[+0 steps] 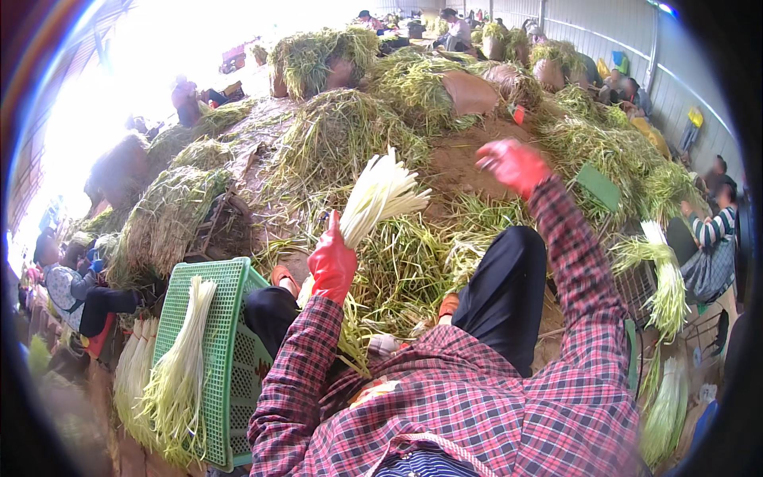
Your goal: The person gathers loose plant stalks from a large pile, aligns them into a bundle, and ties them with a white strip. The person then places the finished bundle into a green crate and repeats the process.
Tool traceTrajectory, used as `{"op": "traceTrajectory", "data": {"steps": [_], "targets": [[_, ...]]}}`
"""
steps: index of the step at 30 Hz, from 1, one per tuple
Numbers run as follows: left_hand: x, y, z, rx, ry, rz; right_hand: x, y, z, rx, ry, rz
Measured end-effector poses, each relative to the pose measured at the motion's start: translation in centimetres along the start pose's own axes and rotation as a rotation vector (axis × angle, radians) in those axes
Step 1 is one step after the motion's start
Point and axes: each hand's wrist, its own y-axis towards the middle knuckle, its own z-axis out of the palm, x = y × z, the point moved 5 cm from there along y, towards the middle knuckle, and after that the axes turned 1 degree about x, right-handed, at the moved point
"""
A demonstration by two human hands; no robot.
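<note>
My left hand [335, 262], in a red rubber glove, grips a bundle of pale blanched stalks [384, 197], probably chives. Their whitish ends fan out above the fist, and yellow-green leaves hang down below it towards my lap. My right hand [515, 167], gloved the same way, is raised ahead on the right. It is slightly blurred, with its fingers loosely bent and nothing visible in them. Between my knees lies a heap of loose green leaves [411, 268]. On my left, another pale bundle [182, 364] rests on an upturned green plastic crate [238, 358].
More bundles [134, 369] lie left of the crate. At right, a bundle [666, 280] lies across a wire rack. Large leafy piles [346, 131] cover the floor ahead, some with brown sacking [471, 92]. A green board [598, 186] leans at right. People sit working on both sides.
</note>
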Motion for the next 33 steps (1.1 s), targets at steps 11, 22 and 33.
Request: {"op": "traceTrajectory", "data": {"steps": [11,22,33], "targets": [[2.2,2.2,4.6,0.063,0.018,-0.029,17.2,-0.5,19.4,0.612,0.899,-0.007],[6.9,1.5,7.1,0.061,-0.019,-0.225,-1.7,6.1,1.9,-0.007,2.817,-0.543],[3.2,0.8,4.4,-0.061,-0.139,-0.168,15.9,1.0,23.8,0.636,1.476,-0.083]]}}
